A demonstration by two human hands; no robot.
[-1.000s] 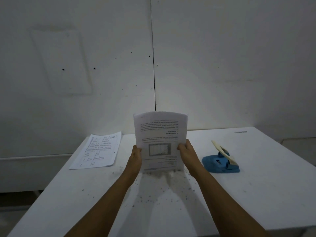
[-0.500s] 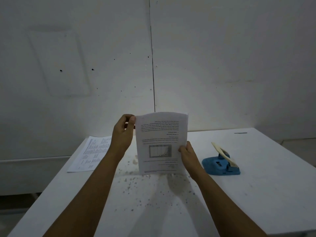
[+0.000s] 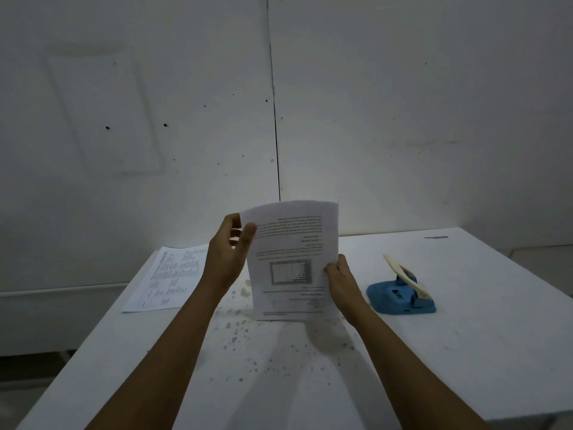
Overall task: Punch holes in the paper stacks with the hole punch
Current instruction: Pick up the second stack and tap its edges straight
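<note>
Head view, held stack: paper stack (image 3: 291, 262) stands upright, long axis vertical, bottom edge on or just above the table (image 3: 465, 352); cannot tell which. Print reads upside down.
Head view, left hand: left hand (image 3: 228, 259) is at the stack's upper left corner, thumb on the front of the sheet, fingers behind. A pinch on the corner.
Head view, right hand: right hand (image 3: 341, 279) grips the right edge at mid-height, fingers curled round it.
Head view, punch: blue hole punch (image 3: 401, 294) sits on the table to the right of the stack, near but apart from it, cream lever raised. Its slot is not clearly visible from here.
Head view, key relation: punch lies to the right of the held stack, so the right hand is the nearer one; the left hand is on the far side of the paper from it.
Head view, likely step: sheets look to be getting squared up; holes in this stack cannot be made out. Feeding an edge into the punch would mean tipping the stack flat and carrying it rightward.
Head view, second stack: printed sheets (image 3: 169, 277) lie flat at the table's left, well apart from the punch.
Head view, debris: paper specks (image 3: 248, 336) are scattered on the table below the stack.
</note>
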